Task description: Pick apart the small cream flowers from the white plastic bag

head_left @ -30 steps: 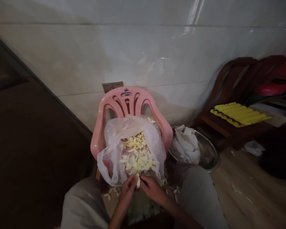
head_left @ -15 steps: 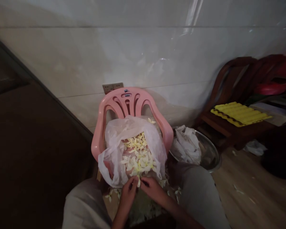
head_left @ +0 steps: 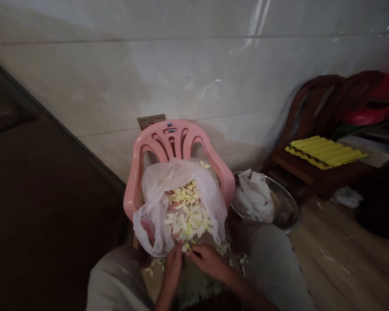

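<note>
Observing two bare hands at work on the lower lip of a translucent white plastic bag [head_left: 152,216]: the left hand [head_left: 173,270] and the right hand [head_left: 207,259] are curled and held close together, with a small pale yellow petal-like piece [head_left: 185,247] at their fingertips. Whether either hand actually grips that piece cannot be determined from this view; neither is spread open. The main heap of pale yellow petal-like pieces [head_left: 188,211] lies inside the bag, which rests on a pink moulded plastic armchair [head_left: 171,134] set against a white tiled wall [head_left: 194,73], just below a twin wall socket [head_left: 151,122]. Stray pieces [head_left: 155,265] lie beneath the bag, between knees in grey trousers [head_left: 272,268]. Beside the armchair on the right stands a steel basin [head_left: 287,207] holding a crumpled white bag [head_left: 254,196]. Farther right, a dark wooden chair [head_left: 311,129] carries a yellow ridged pad [head_left: 324,152]. Light wood-effect flooring [head_left: 340,255] shows scattered fragments.
</note>
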Demonstrator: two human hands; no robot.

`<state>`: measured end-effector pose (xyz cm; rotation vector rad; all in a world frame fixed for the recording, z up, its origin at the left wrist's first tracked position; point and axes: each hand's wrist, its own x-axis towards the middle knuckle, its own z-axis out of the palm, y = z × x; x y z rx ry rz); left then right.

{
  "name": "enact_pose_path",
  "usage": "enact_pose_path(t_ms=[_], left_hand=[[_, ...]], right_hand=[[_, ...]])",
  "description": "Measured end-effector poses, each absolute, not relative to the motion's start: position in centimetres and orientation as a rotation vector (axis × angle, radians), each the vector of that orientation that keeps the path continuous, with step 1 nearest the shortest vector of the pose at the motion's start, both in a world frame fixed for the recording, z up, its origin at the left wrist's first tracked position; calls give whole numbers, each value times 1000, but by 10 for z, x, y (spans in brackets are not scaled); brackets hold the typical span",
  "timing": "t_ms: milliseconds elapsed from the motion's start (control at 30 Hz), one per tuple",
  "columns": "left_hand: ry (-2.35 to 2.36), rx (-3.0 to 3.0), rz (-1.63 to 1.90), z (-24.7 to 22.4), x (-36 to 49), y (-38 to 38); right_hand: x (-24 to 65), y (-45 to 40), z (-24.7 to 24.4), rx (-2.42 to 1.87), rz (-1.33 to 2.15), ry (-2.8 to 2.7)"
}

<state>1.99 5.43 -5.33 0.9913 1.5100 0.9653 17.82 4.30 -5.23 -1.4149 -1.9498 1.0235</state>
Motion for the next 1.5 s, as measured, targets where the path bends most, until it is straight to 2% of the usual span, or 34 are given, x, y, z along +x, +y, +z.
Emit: enact_pose_path(t_ms=[333, 567, 833, 1000, 1167, 1500], left_hand=[[1504, 1026, 815, -51, 24, 49], [1474, 1163, 806, -48, 26, 46], [1360, 1381, 807, -45, 24, 42], [1355, 1345, 816, -47, 25, 42], [1469, 1116, 899, -46, 23, 47], [1353, 1363, 980, -37, 24, 48]], right_hand=[[178, 42, -44, -1336, 1091, -1773], [173, 49, -51, -1323, 1552, -1364], [182, 52, -37, -1168, 1803, -1253], [182, 52, -46, -1217, 1775, -1291], [180, 55, -53, -1269, 1475, -1467], [185, 49, -53, -1220, 1233, -1799]])
